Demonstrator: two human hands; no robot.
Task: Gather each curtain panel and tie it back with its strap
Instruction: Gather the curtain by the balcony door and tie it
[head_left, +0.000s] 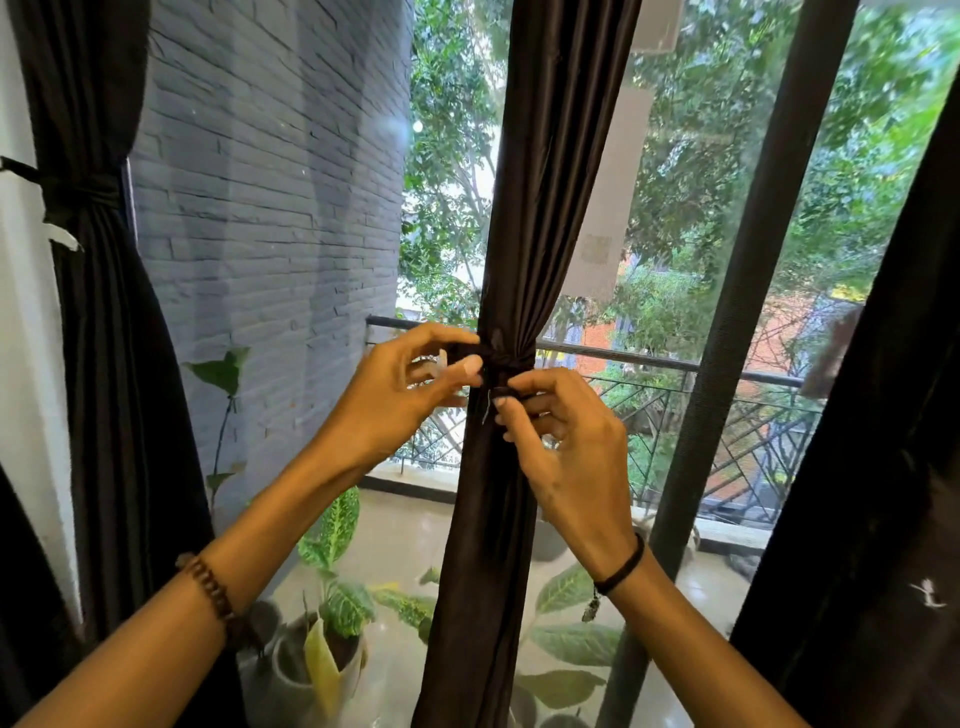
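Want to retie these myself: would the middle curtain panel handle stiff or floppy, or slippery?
Likely floppy: the middle curtain panel cinches into tight folds at the strap. Its slight sheen hints it may slide in a loose grip.

Grey brick wall (260, 182), potted plants (340, 608) (variegated leaves), balcony railing (649, 361), trees (717, 135) beyond.

The middle curtain (540, 208) is dark brown, and its strap (511, 358) is the same dark brown. Left of the middle curtain, the brick wall (260, 208) is grey-blue with brick lines. Low beside the middle curtain, the plant leaves (337, 525) are green with pale spots.
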